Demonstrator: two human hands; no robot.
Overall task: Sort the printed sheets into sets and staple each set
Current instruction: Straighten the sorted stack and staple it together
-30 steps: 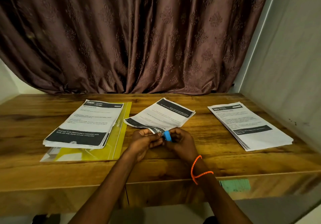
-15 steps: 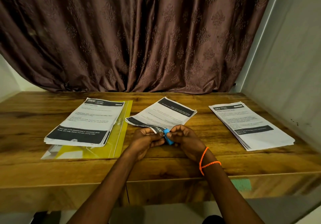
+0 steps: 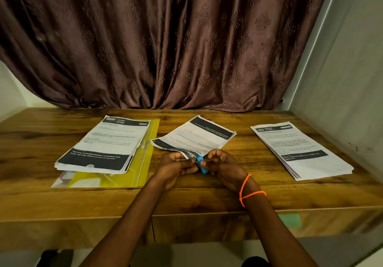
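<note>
Low in the frame, your two forearms reached up from the bottom edge over the front lip of the wooden table [image 3: 207, 200], a beaded orange bracelet [image 3: 246, 192] looped twice round your right wrist. At centre frame your left hand [image 3: 176, 166] curled its fingers and pinched the lifted near corner of the middle set of printed sheets [image 3: 194, 137], thumb on top. Your right hand [image 3: 222, 164] met it from the right side, fingers curled round a small blue stapler [image 3: 201, 164] set at that same corner; whether its mouth had closed on the paper could not be told. The rest of that set lay flat on the table, angled toward the upper right, its black header band at the far end.

Left of centre, a thicker stack of printed sheets [image 3: 105, 145] rested on a yellow plastic folder [image 3: 145, 165], which showed along the stack's right and near edges. At the right of the frame, well apart from your hands, a third stack of sheets [image 3: 300, 150] lay directly on the wood beside the grey wall [image 3: 342, 80].

Across the upper frame, a patterned brown curtain [image 3: 165, 38] hung in folds down to the table's far edge.
</note>
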